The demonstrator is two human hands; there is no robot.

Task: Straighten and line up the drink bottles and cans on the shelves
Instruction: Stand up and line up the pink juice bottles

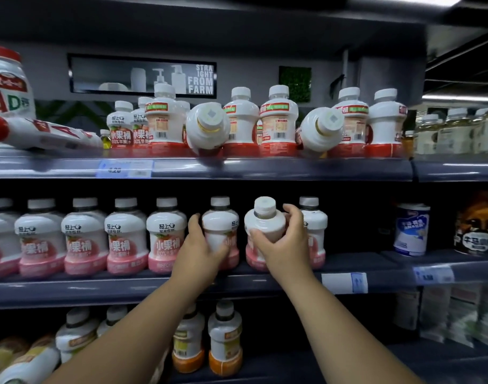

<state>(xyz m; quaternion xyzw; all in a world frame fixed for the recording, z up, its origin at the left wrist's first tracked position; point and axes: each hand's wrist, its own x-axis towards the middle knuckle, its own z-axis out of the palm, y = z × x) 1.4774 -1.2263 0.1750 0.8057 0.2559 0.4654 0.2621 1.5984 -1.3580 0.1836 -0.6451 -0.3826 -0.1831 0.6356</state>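
Observation:
On the middle shelf (154, 289) stands a row of white bottles with pink bases. My left hand (201, 245) grips one upright pink-based bottle (220, 220) in that row. Just to its right, my right hand (281, 239) holds a second pink-based bottle (265, 220), tilted with its cap toward me. Behind my right hand another upright bottle (312, 217) shows. On the top shelf (237, 167), red-based bottles stand unevenly, and two tipped bottles (208, 128) (321, 128) lie with caps facing out.
A large red-capped bottle (43, 131) lies on its side at the top left beside an upright one (7, 81). A white and blue can (411, 228) stands on the right of the middle shelf. Orange-based bottles (224, 339) stand on the lower shelf.

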